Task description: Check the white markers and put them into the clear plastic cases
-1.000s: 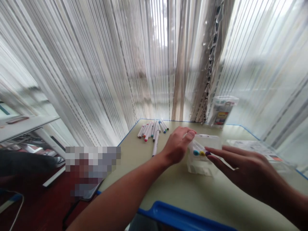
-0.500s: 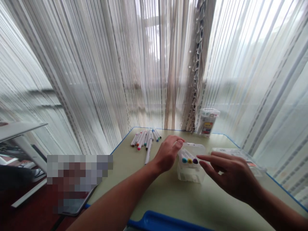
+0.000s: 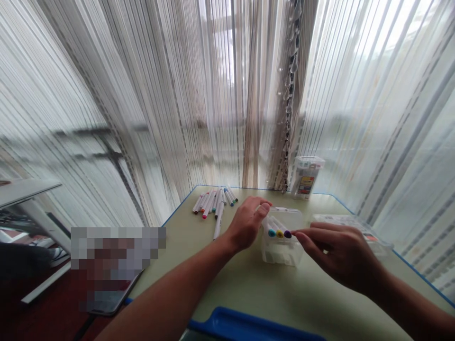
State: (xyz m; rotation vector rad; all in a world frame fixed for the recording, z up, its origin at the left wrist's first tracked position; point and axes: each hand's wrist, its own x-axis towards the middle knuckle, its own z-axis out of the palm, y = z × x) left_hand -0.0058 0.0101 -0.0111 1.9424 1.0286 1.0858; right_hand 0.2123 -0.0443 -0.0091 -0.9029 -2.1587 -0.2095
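Note:
A small clear plastic box [image 3: 282, 258] stands in front of me with its lid [image 3: 289, 218] raised at the back. Three white markers with a teal end [image 3: 272, 233], a yellow end [image 3: 279, 234] and a purple end [image 3: 287, 234] rest side by side in it, ends towards me. My left hand [image 3: 247, 222] grips the box's upper left side, thumb on top. From the right, my right hand [image 3: 337, 251] reaches in with its index finger stretched out, the tip touching the purple-ended marker. Its thumb lies just under that finger, and the other fingers are curled.
Several loose white markers [image 3: 209, 203] lie in a pile at the table's back left. Behind the right hand is a flat clear case [image 3: 377, 241]. A tall clear container [image 3: 307, 177] stands by the curtain [image 3: 220, 94]. A blue tray [image 3: 245, 327] sits at the front edge.
My right hand's index finger has come slightly left against the purple-ended marker, and its thumb has drawn closer to that finger. My left hand keeps its hold on the box.

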